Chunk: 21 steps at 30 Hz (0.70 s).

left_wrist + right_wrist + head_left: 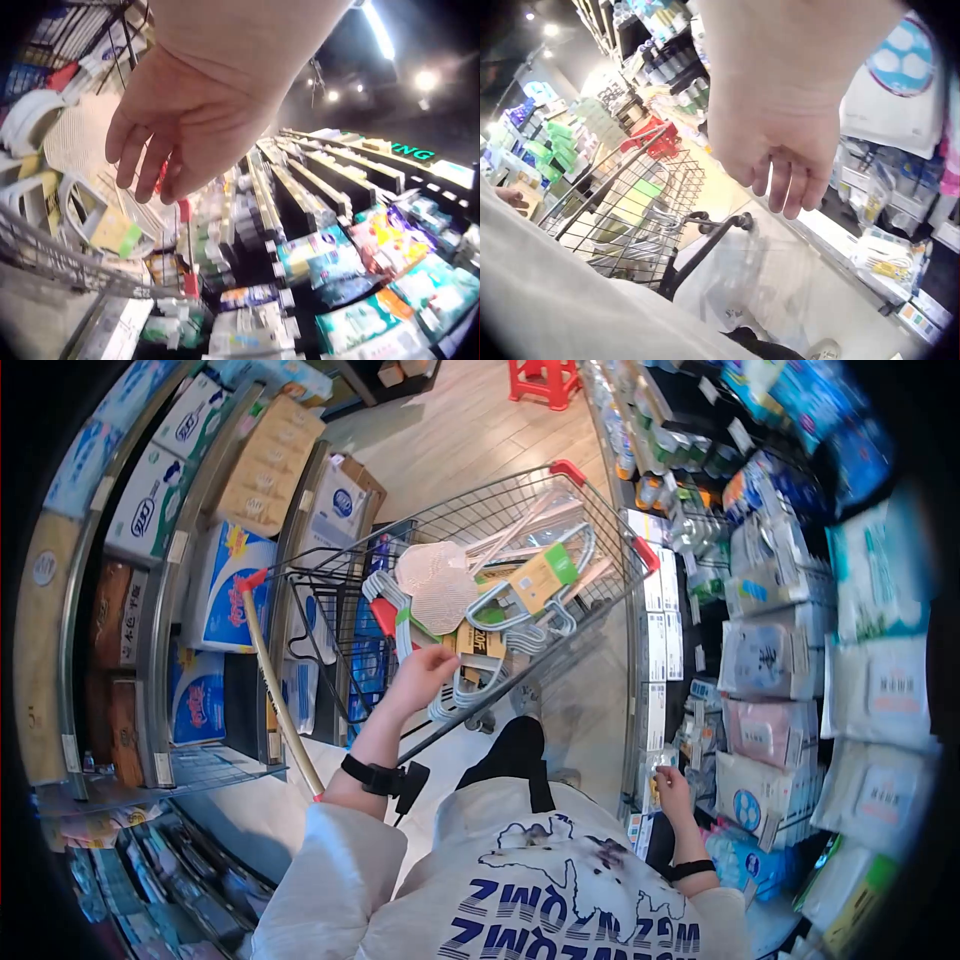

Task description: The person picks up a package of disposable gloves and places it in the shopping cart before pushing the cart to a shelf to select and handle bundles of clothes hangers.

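Observation:
A wire shopping cart (400, 520) with red corner pieces holds pale hangers (560, 610), a beige oval textured item (435, 585) and a labelled yellow-green card (545, 575). My left hand (425, 675) hovers over the cart's near side, fingers loosely bent, holding nothing; in the left wrist view the hand (180, 135) hangs with relaxed fingers beside the textured item (79, 142). Lower right in the head view, my right hand (675, 795) hangs beside the right shelf. Seen from the right wrist, that hand (780, 157) has its fingers loosely hanging and grips nothing.
Shelves of tissue packs (235, 590) line the left side, and packaged wipes (770, 660) fill the right shelves. A red stool (545, 380) stands on the wooden floor beyond the cart. A pale pole (280, 705) with red ends slants left of the cart.

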Motion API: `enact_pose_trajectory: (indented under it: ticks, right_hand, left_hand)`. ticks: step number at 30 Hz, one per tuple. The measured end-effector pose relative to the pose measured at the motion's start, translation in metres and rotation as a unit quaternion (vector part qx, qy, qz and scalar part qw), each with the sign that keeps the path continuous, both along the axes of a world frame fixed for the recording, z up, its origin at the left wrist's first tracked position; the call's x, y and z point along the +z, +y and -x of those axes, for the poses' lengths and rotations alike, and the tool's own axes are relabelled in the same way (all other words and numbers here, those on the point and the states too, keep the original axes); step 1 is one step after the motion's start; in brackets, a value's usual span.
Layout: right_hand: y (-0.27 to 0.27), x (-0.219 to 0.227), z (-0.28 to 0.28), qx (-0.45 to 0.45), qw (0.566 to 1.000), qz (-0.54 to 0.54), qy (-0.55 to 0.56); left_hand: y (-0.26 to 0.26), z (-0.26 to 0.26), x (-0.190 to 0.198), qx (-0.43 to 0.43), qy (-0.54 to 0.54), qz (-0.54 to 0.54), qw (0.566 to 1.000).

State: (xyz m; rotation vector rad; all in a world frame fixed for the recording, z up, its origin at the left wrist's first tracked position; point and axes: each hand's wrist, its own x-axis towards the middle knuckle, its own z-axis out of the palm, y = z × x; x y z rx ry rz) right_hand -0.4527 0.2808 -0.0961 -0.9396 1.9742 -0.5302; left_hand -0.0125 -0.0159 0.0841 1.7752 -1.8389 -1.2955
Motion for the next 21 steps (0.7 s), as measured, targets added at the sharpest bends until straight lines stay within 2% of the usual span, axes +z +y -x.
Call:
enact_pose_trajectory:
  ticks: [2,4,6,8,9,13,15,18,19,21]
  right_hand:
    - [-0.045,0.008,-0.009,0.021,1.000,-0.017,-0.009]
    - [-0.088,0.017,-0.023,0.077,0.996,0.033,0.014]
    - [-0.129,0.033,-0.040,0.102,0.994,0.021,0.028]
    - [-0.172,0.049,-0.059,0.110,0.994,0.006,0.017]
    - [-0.194,0.054,-0.067,0.144,0.989,0.019,0.028]
    - [-0.272,0.072,-0.109,0.172,0.984,0.043,0.004]
    - [-0.308,0.076,-0.124,0.226,0.972,0.072,0.004]
    - [-0.363,0.093,-0.140,0.252,0.967,0.038,-0.003]
    - [-0.379,0.088,-0.140,0.253,0.967,0.032,0.000]
    - [-0.410,0.072,-0.136,0.288,0.953,0.091,0.013]
  left_hand:
    - [-0.013,-0.036,-0.017,0.076,0.014,-0.035,0.996]
    - [-0.023,-0.054,-0.015,0.084,0.004,-0.047,0.995]
    - [-0.030,-0.070,-0.023,0.090,-0.004,-0.058,0.994]
    - [-0.034,-0.081,-0.042,0.105,0.049,-0.049,0.992]
    - [-0.040,-0.081,-0.038,0.097,0.041,-0.082,0.991]
    - [-0.047,-0.089,-0.049,0.103,0.049,-0.086,0.990]
    - [-0.048,-0.091,-0.054,0.118,0.053,-0.092,0.987]
    - [-0.051,-0.091,-0.053,0.140,0.052,-0.109,0.983]
    - [-0.052,-0.090,-0.052,0.150,0.050,-0.107,0.981]
    - [-0.054,-0.089,-0.056,0.170,0.043,-0.111,0.978]
